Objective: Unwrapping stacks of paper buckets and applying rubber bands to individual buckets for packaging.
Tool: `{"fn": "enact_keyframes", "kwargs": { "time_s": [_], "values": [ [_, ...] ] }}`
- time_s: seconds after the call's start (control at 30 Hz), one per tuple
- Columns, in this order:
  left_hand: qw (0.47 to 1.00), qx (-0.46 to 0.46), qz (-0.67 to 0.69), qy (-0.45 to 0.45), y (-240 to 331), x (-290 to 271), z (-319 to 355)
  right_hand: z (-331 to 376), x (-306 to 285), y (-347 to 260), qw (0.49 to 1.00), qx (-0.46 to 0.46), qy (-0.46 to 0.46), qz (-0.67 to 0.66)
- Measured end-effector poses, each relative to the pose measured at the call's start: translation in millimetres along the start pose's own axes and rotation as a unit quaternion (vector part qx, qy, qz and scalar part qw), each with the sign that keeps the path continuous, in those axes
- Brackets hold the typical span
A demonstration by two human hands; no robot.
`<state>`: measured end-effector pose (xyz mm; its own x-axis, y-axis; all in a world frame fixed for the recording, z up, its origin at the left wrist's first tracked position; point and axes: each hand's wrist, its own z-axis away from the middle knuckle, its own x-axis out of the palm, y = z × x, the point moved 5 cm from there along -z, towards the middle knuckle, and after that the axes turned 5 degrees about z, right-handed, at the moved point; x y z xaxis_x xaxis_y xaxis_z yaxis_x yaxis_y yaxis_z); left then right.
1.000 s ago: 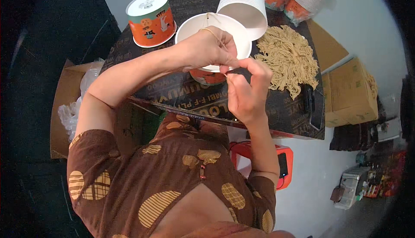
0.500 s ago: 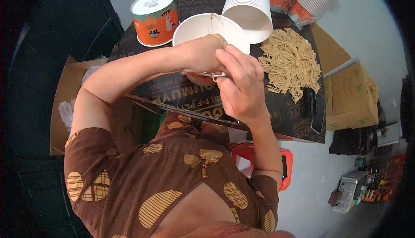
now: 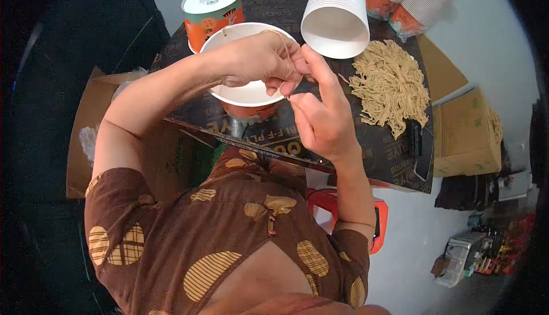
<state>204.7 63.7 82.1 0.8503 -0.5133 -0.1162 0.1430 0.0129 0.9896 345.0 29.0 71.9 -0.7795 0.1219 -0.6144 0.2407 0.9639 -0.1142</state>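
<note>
Both hands met over the open white cup [image 3: 243, 89] on the counter [image 3: 394, 160], the left hand [image 3: 260, 63] and right hand [image 3: 320, 115] each pinching what looked like thin noodle strands [image 3: 284, 43] in a narrow grip, keeping them above the cup, with the noodle heap [image 3: 392, 86] just right of the grip.

A sealed orange cup [image 3: 213, 7], stacked white cups [image 3: 337, 14] and cardboard boxes [image 3: 466, 137] stand around.

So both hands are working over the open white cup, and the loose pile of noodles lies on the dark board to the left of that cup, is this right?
Not quite. In the head view the pile of noodles lies to the right of the open white cup, not the left. The left hand and right hand do meet over that cup, on the dark board.
</note>
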Motion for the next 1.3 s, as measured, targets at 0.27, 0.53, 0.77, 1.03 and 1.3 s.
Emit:
{"fn": "enact_keyframes", "kwargs": {
  "time_s": [0.27, 0.53, 0.77, 1.03, 1.3],
  "values": [
    [0.993, -0.1, -0.026, 0.055, -9.9, -14.4, 6.9, -2.7, 0.3, -3.5, 1.0, -0.01, 0.013, 0.007],
    [0.996, -0.078, -0.034, -0.033, -24.0, -7.7, 5.1, -9.6, 7.7, -4.3, 0.999, -0.041, -0.008, -0.016],
    [0.994, -0.067, -0.045, -0.079, -20.8, -7.5, 8.4, -14.7, 5.3, -7.0, 0.997, -0.02, -0.068, -0.025],
    [0.997, -0.036, -0.016, -0.067, -6.8, -9.9, 26.8, -12.9, 1.4, -6.5, 0.996, -0.001, -0.082, 0.039],
    [0.996, 0.066, -0.06, 0.006, -0.7, -12.3, 40.9, -9.9, 5.4, -6.7, 0.999, -0.007, -0.021, 0.043]
  ]
}}
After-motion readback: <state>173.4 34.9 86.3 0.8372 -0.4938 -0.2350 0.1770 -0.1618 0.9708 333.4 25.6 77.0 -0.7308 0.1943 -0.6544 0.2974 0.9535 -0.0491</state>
